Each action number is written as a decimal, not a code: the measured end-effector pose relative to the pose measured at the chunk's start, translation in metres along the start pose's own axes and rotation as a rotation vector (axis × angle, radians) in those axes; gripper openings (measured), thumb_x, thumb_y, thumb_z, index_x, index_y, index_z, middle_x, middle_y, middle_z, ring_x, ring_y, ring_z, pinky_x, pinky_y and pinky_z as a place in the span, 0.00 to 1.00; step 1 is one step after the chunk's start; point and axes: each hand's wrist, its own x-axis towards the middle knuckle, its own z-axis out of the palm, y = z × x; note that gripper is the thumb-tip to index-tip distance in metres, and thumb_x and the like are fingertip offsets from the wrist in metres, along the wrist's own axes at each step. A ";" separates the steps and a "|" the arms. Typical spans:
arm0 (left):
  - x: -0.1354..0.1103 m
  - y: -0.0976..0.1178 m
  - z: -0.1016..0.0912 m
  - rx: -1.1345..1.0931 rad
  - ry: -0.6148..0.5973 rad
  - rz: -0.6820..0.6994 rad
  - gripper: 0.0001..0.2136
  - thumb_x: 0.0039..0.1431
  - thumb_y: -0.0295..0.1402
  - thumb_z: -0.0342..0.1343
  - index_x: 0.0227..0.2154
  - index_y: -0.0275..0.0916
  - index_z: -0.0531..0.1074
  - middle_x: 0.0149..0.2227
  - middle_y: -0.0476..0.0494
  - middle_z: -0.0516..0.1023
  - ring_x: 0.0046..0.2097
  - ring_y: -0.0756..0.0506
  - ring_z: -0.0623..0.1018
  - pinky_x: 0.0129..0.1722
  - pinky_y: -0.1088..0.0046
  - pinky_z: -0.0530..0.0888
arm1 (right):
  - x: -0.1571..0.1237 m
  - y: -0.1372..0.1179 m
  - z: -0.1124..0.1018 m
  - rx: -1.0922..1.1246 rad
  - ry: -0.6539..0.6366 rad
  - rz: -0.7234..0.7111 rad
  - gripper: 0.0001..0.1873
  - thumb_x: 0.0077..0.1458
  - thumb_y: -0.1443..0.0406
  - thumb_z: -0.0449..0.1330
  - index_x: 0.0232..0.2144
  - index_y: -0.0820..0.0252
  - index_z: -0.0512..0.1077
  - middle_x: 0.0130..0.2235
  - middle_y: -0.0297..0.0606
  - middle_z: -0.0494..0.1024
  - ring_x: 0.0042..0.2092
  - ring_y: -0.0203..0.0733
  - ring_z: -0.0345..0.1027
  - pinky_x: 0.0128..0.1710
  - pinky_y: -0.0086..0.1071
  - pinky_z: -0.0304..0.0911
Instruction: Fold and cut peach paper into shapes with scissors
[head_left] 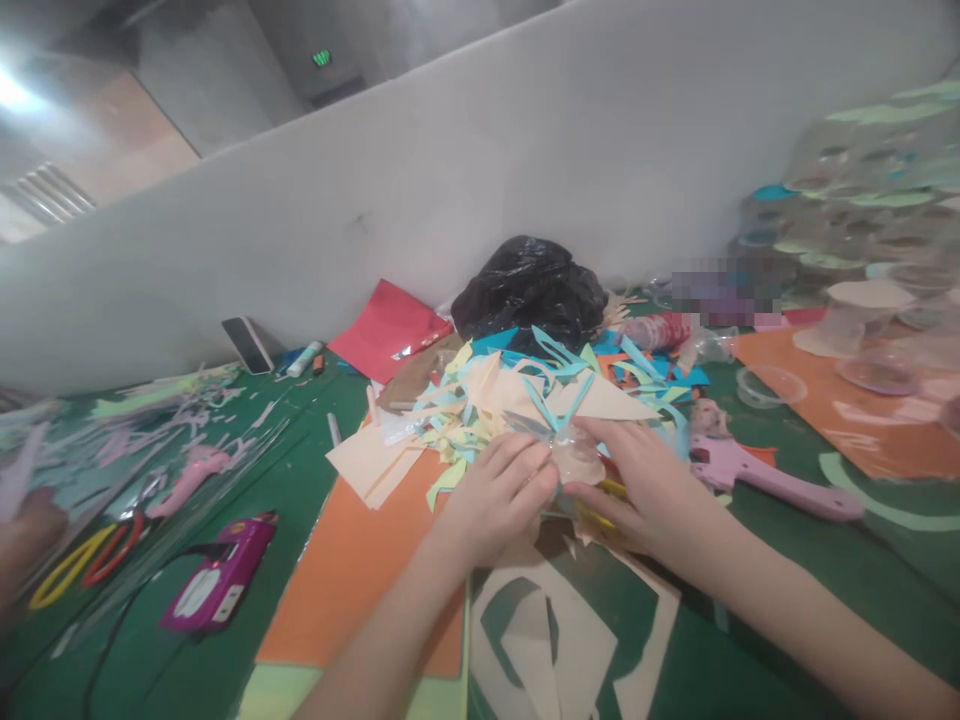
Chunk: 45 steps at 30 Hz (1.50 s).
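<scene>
Clear plastic bundle [577, 456], that's what we keep our eyes on. It sits between the two hands, just in front of the paper heap.

And the grip, as we read it?

The left hand [499, 495] has its fingers curled together against one side, while the right hand [637, 485] presses over the other, pinching the bundle between fingertips and thumb.

What worries us from here?

Smooth plastic under fingertip pressure could slip, and we'd fear it dropping into the loose pale blue paper strips [559, 395]. A thin grey blade [525, 426] lies close to the left hand's fingers, so a sudden squeeze could nick them. We can't tell what the yellow loop [609, 488] under the right hand belongs to.

Further out?

An orange card sheet [352, 585] lies under the left forearm, and a pink glue gun [757, 480] sits to the right, where an elbow could knock it. Beyond the heap, a black plastic bag [529, 290] and a red paper sheet [390, 330] sit against the white partition [450, 190]. We'd say a careless reach could topple that heap.
</scene>
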 end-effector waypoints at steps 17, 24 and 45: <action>-0.004 -0.016 -0.005 0.265 0.026 0.027 0.12 0.62 0.27 0.48 0.48 0.40 0.66 0.44 0.38 0.79 0.50 0.42 0.76 0.55 0.59 0.68 | -0.011 -0.038 -0.007 0.035 -0.388 -0.236 0.15 0.51 0.59 0.68 0.36 0.58 0.68 0.37 0.38 0.74 0.41 0.48 0.66 0.43 0.42 0.63; -0.006 -0.019 -0.006 0.285 0.024 -0.006 0.13 0.62 0.28 0.49 0.49 0.40 0.66 0.46 0.38 0.79 0.50 0.41 0.76 0.55 0.58 0.69 | -0.013 -0.033 -0.004 -0.035 -0.389 -0.255 0.13 0.52 0.60 0.68 0.36 0.59 0.70 0.36 0.37 0.73 0.41 0.49 0.66 0.44 0.44 0.63; -0.003 -0.017 -0.008 0.079 0.027 -0.002 0.11 0.59 0.22 0.47 0.42 0.38 0.69 0.36 0.41 0.79 0.42 0.44 0.76 0.48 0.63 0.73 | -0.011 -0.034 -0.005 -0.122 -0.192 -0.381 0.14 0.57 0.58 0.65 0.40 0.61 0.72 0.36 0.39 0.75 0.38 0.48 0.67 0.37 0.41 0.62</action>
